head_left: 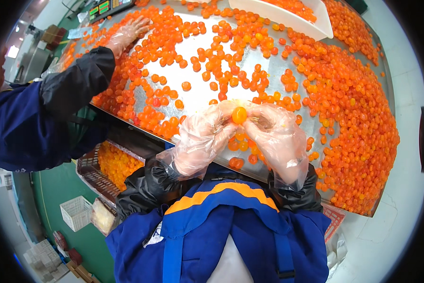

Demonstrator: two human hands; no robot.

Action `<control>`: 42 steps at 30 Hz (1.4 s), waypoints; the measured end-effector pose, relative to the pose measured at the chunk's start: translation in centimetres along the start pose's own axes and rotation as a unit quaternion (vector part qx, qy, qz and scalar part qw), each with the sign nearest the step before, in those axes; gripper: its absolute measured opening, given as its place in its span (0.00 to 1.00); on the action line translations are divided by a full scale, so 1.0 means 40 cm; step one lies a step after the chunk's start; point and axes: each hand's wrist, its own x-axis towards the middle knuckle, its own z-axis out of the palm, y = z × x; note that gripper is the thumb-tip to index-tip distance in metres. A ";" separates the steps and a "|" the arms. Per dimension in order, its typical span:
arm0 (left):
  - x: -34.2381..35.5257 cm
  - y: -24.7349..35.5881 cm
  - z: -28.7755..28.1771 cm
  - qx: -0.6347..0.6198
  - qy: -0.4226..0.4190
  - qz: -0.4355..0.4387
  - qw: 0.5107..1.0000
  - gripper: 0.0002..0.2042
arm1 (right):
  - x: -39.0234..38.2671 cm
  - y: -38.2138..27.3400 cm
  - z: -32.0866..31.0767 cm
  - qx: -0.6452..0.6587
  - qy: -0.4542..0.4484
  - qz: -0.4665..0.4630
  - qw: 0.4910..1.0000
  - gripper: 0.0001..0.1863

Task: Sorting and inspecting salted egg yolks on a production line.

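Note:
Between my fingertips, over the near edge of the metal table (190,89), is a round, glossy yellow-orange egg yolk (239,115). My left hand (202,134) pinches it from the left and my right hand (280,137) from the right. Clear plastic gloves cover both hands, and dark sleeves cover my forearms. Just beneath my fingers several more yolks (236,162) lie near the table's front edge. A large, dense heap of orange yolks (351,122) spreads to the right of my right hand. Looser yolks (221,52) are scattered beyond my hands.
At the left a co-worker's gloved hand (129,34) reaches onto the yolks. A white tray (287,19) holding yolks stands at the far side, and a scale (110,8) at the far left. Below the table are a brown crate (91,167) of yellow-orange yolks and a white basket (76,213).

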 end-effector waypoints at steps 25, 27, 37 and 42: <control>-0.018 -0.035 0.010 -0.287 -0.026 -0.162 0.944 0.14 | 0.004 0.021 0.009 0.058 -0.045 0.040 0.996 0.13; -0.018 -0.033 0.001 -0.304 -0.033 -0.184 0.934 0.16 | 0.018 0.008 -0.001 0.051 -0.072 0.091 0.992 0.13; -0.021 -0.080 0.002 -0.360 -0.048 -0.209 0.908 0.19 | 0.019 0.061 0.044 0.232 -0.057 0.076 0.968 0.12; -0.030 -0.063 -0.011 -0.295 -0.033 -0.230 0.927 0.13 | 0.024 0.046 0.038 0.024 -0.077 -0.017 0.997 0.13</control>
